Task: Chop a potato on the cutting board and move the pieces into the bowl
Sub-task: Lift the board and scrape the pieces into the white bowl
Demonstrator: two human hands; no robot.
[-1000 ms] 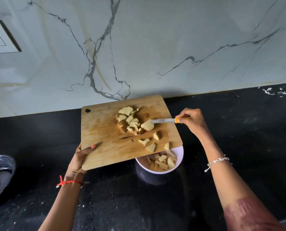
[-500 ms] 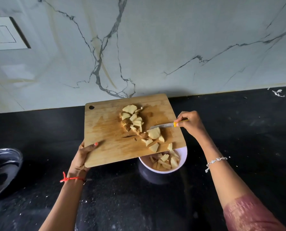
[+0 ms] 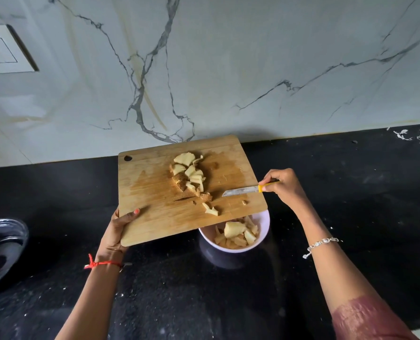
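Over one bowl (image 3: 264, 224), two hands (image 3: 114, 233) (image 3: 284, 184) hold one board (image 3: 155, 192), one knife (image 3: 241, 191).

Tan, wood-grained cutting board (image 3: 155, 192); pale lilac bowl (image 3: 263, 223); yellow knife handle (image 3: 265, 186) — black speckled counter (image 3: 204, 303); white wall (image 3: 253, 57), grey-veined.

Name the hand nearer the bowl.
Right. The right hand, gripping the knife, is just up-right of the bowl; the left hand grips the cutting board farther left.

Wooden cutting board (image 3: 155, 192), matt grain with damp darker patches. Knife (image 3: 247, 190): dull metal blade, yellow plastic handle. Bowl (image 3: 263, 222) smooth pale plastic-looking. Counter (image 3: 351, 192) glossy black speckled stone. Wall (image 3: 253, 57) polished veined marble. Metal bracelet (image 3: 320, 244), red thread (image 3: 101, 263).
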